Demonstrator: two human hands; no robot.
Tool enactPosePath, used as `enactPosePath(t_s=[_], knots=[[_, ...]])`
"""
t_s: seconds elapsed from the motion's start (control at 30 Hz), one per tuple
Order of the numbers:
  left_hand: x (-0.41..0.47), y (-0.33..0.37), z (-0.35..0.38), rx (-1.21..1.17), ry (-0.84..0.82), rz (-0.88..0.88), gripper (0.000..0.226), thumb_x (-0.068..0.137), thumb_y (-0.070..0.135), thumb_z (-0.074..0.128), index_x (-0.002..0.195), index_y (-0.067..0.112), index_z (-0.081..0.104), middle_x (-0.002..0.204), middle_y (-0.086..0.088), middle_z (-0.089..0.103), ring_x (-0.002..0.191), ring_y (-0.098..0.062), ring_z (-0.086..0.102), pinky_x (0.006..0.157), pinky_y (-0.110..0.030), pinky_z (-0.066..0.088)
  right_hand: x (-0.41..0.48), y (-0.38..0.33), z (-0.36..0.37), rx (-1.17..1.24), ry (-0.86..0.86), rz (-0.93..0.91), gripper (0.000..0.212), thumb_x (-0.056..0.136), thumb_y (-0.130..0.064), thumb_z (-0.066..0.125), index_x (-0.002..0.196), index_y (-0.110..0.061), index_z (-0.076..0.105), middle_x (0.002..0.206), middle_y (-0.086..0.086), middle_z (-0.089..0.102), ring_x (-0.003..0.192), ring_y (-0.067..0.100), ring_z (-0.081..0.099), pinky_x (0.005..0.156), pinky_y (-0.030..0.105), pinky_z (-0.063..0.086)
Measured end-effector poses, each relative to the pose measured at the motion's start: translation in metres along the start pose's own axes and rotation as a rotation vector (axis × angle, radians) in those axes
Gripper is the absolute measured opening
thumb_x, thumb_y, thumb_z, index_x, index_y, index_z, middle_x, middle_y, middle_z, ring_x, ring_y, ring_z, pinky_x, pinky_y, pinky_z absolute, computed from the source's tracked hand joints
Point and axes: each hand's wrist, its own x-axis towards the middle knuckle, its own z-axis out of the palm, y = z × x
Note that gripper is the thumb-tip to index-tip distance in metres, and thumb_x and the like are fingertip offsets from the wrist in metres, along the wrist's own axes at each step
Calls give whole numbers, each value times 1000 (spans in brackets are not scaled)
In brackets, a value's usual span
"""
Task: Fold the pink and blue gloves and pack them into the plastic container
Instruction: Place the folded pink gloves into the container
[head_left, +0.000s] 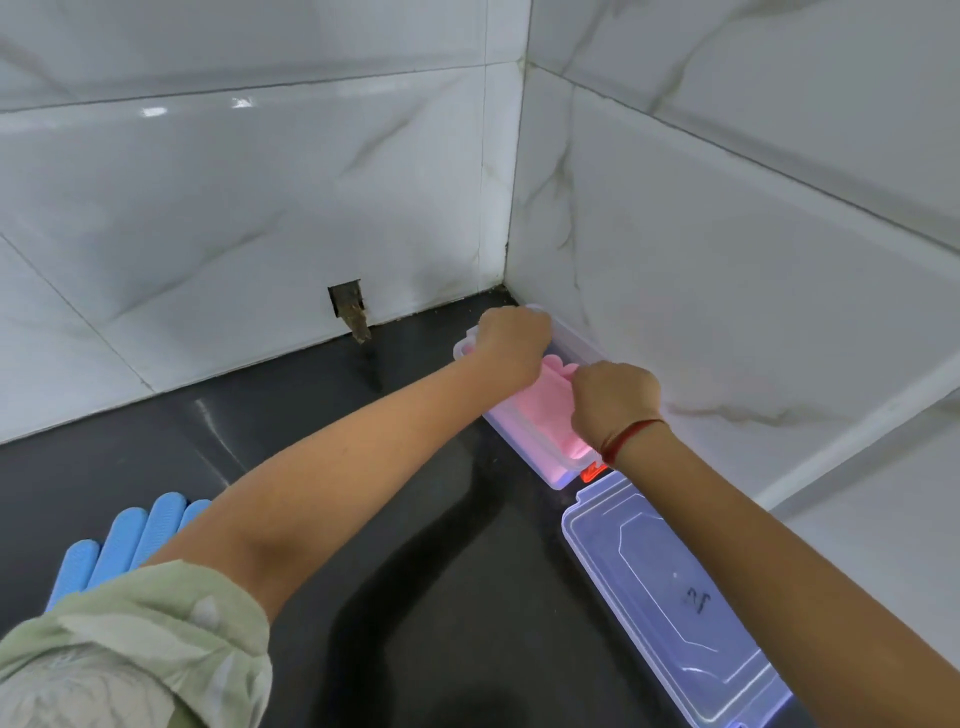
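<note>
Fingers: right hand (615, 400) curled on pink glove (545, 410), left hand (511, 338) curled, grip hidden | plastic container (556, 475) centre-right | blue glove (124, 540) lower left, worktop (415, 467).

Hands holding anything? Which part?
Cannot tell. The left hand sits over the far end of the pink glove in the plastic container, and the right hand is nearer. The fingers are hidden.
</note>
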Motion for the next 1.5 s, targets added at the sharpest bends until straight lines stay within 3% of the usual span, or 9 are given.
enactPosePath(t_s=[0.07,0.23,0.4,0.53,0.7,0.9,1.13,1.33,1.5], knots=[[-3,-1,-5,-53,-20,44,34,82,17,67,112,10,54,98,-4,61,87,-21,58,66,-30,42,0,4,-1,75,48,-34,33,87,-14,50,120,-14,53,110,11,63,99,32,63,74,37,50],[-6,-1,8,-228,-411,40,35,85,21,67,117,13,57,103,-3,59,107,-24,56,101,-42,43,9,2,1,269,-313,-106,43,89,-21,56,128,-7,44,122,17,59,109,32,57,93,37,46],[-1,2,17,-239,-448,-6,42,86,27,65,124,19,51,116,-3,56,119,-25,48,107,-45,35,15,-5,-2,243,-348,-60,34,88,-21,56,120,-7,54,120,17,61,110,34,58,90,40,47],[-31,-7,6,-427,-29,22,26,89,28,58,111,14,57,109,-5,60,106,-23,57,87,-30,44,-3,-6,-10,244,-247,-48,39,91,-21,51,128,-10,48,120,16,61,108,32,59,91,40,47],[-137,-34,10,-610,688,-66,39,78,25,70,112,9,58,132,-17,47,134,-37,31,109,-44,27,-50,-16,-24,325,169,-50,42,89,-32,51,129,-17,50,127,10,59,116,30,54,105,42,32],[-268,-75,62,-468,339,-350,58,85,45,58,134,19,39,155,-12,19,146,-30,-5,115,-46,2,-113,-97,-34,642,37,-282,43,84,-35,60,122,-16,55,121,10,59,111,29,56,98,38,42],[-380,-111,108,-407,134,-619,74,87,54,52,143,14,25,158,-15,10,146,-32,-2,116,-48,9,-158,-188,0,721,-376,-415,54,82,-34,65,130,-17,48,132,8,52,122,21,51,105,33,40],[-425,-106,137,-476,-87,-640,92,89,66,34,150,9,-4,159,-14,-9,146,-27,-10,117,-41,0,-175,-256,1,830,-456,-457,56,85,-30,63,134,-13,42,132,8,52,120,23,51,104,37,41],[-424,-99,140,-446,-147,-599,90,90,66,28,149,10,-10,159,-11,-10,146,-25,-10,117,-43,-4,-181,-290,-3,986,-466,-360,59,86,-20,60,135,-1,32,84,7,54,81,19,52,76,37,47]])
